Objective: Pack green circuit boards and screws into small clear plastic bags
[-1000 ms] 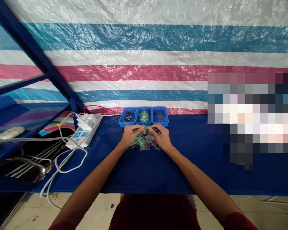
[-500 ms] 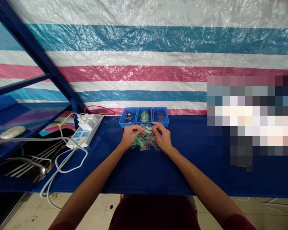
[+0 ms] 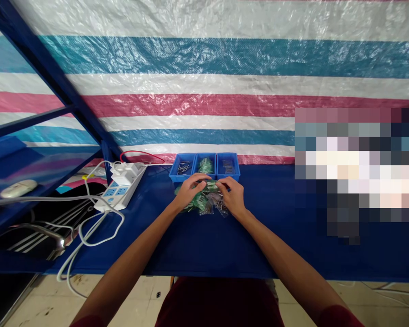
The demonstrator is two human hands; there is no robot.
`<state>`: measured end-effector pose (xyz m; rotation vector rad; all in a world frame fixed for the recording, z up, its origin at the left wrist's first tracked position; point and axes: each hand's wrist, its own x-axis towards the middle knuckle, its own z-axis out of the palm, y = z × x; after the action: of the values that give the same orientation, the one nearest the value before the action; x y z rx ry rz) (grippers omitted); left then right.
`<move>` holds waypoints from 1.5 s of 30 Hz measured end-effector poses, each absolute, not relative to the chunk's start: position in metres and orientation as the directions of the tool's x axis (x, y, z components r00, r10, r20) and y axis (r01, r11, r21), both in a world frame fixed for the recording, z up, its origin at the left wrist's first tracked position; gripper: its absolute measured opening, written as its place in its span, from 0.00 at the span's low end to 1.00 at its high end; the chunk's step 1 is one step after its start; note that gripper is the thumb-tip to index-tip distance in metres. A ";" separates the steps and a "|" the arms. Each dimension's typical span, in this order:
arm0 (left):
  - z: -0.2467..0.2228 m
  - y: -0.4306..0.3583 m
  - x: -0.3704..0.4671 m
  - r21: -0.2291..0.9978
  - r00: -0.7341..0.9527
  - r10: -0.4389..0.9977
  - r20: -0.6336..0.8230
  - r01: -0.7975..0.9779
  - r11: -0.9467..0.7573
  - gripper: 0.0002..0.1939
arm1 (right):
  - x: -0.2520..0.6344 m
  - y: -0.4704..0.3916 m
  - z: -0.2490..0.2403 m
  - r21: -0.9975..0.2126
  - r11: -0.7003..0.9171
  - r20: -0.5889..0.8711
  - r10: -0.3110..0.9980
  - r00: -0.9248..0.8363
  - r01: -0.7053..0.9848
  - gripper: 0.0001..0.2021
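Note:
Between my hands is a small clear bag with green and metal contents (image 3: 211, 185). My left hand (image 3: 190, 190) has its fingers closed on the bag's left part, the index finger reaching over its top. My right hand (image 3: 232, 195) pinches the bag's right edge. Below them on the blue table (image 3: 204, 245) lie green packets (image 3: 198, 202) and small clear bags of metal parts (image 3: 221, 206). Just behind my hands stand three blue bins: the left one holds metal pins (image 3: 184, 167), the middle one green packets (image 3: 205, 165), the right one small grey pieces (image 3: 228, 166).
A white power strip (image 3: 117, 193) with plugs and looping white cables (image 3: 85, 240) lies at the left. Beside it rises a blue metal frame (image 3: 68, 93) with a white mouse (image 3: 18, 188) on its shelf. Striped sheeting (image 3: 197, 104) hangs behind. The right side is pixelated.
My left hand's index finger has lifted and stretched over the top of the bag. My right hand has shifted very slightly and still pinches the bag.

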<state>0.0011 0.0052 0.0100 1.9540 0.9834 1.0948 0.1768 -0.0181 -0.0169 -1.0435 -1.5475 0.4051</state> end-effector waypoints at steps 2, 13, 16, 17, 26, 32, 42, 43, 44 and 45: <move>0.009 0.003 0.002 0.805 0.366 0.855 0.367 0.335 -0.490 0.19 | 0.177 -0.019 -0.018 -0.777 0.514 0.581 0.808 0.098 0.363 0.10; 0.007 0.007 -0.001 0.944 0.272 0.915 0.298 0.059 -0.325 0.16 | 0.176 -0.020 -0.018 -0.638 0.672 0.704 0.707 -0.069 0.377 0.11; 0.005 0.009 -0.002 0.946 0.313 0.907 0.282 0.070 -0.318 0.15 | 0.176 -0.019 -0.019 -0.643 0.660 0.696 0.715 -0.064 0.389 0.10; 0.004 0.009 -0.003 0.940 0.317 0.903 0.288 0.088 -0.331 0.17 | 0.177 -0.019 -0.019 -0.654 0.648 0.685 0.726 -0.057 0.391 0.09; 0.001 0.011 -0.003 0.888 0.320 0.886 0.335 0.208 -0.411 0.16 | 0.176 -0.019 -0.021 -0.787 0.514 0.557 0.830 0.036 0.341 0.09; 0.005 0.007 0.000 0.947 0.240 0.928 0.285 0.080 -0.312 0.27 | 0.178 -0.021 -0.019 -0.735 0.599 0.626 0.779 -0.021 0.317 0.15; 0.002 0.010 -0.001 0.852 0.344 0.860 0.377 0.236 -0.468 0.16 | 0.177 -0.018 -0.018 -0.723 0.572 0.633 0.774 0.038 0.388 0.09; 0.001 0.010 -0.001 0.817 0.327 0.850 0.414 0.278 -0.505 0.15 | 0.176 -0.018 -0.019 -0.739 0.552 0.612 0.790 0.043 0.386 0.09; 0.001 0.011 -0.001 0.796 0.310 0.845 0.436 0.305 -0.523 0.15 | 0.176 -0.018 -0.020 -0.755 0.532 0.591 0.805 0.047 0.383 0.09; 0.001 0.011 -0.001 0.795 0.299 0.849 0.437 0.314 -0.519 0.15 | 0.176 -0.019 -0.020 -0.767 0.517 0.575 0.817 0.050 0.379 0.08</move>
<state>-0.0014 0.0107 0.0006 1.9870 1.0312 1.1870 0.1763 -0.0187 -0.0205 -1.0619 -1.5553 0.4539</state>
